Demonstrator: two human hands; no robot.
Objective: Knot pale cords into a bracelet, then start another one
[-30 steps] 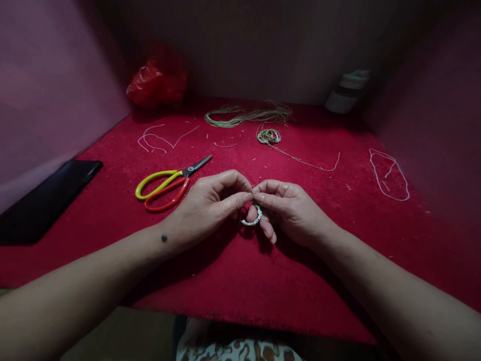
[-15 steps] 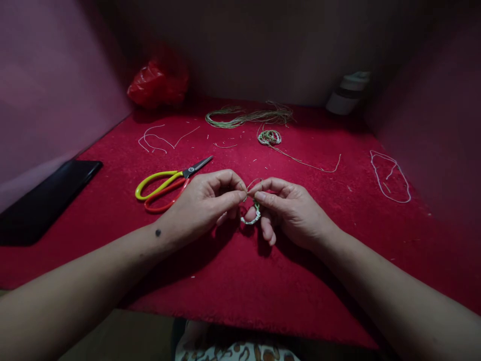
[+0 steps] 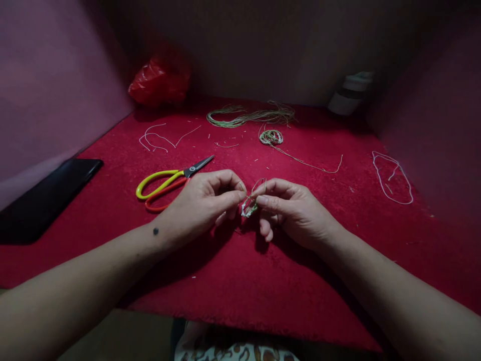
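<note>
Between our hands, over the red mat [image 3: 263, 281]: small woven ring [image 3: 248, 208], edge-on, thread loop above. Left hand [image 3: 205, 203] and right hand [image 3: 291, 208] both pinch it thumb-to-forefinger, equally near; scissors [image 3: 169, 181] lie left.

Scissors [image 3: 171, 181], loose cords [image 3: 250, 116] and a red bag [image 3: 160, 80] lie on the red cloth [image 3: 225, 281].

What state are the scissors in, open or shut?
Shut: the scissors lie on the red cloth with blades closed into one dark point.
</note>
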